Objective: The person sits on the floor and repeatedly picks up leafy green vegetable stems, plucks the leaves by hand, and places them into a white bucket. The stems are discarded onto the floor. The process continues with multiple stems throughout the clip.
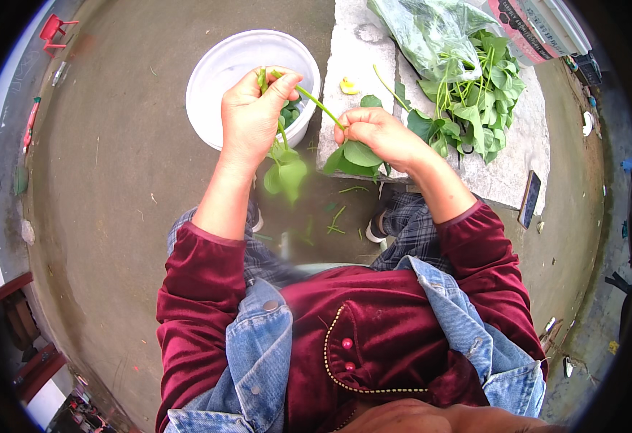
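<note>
My left hand (256, 111) is closed around several green stems above the white plastic tub (199, 108), with a blurred leaf (289, 176) hanging beneath it. Its thumb and forefinger pinch the upper end of one green stem (316, 101). That stem runs down to the right into my right hand (372, 132), whose fingers grip it near its green leaves (360, 153). A few dark green leaves (290, 115) lie in the tub, partly hidden by my left hand. A heap of leafy greens (483, 103) rests on the stone slab (348, 54), right of my right hand.
A clear plastic bag (435, 32) partly covers the greens, beside a printed plastic bucket (532, 27). A phone (529, 199) lies at the slab's right edge. One yellow leaf (349, 86) is on the slab. Stem pieces (336, 221) litter the ground between the feet. A red chair (53, 33) stands far left.
</note>
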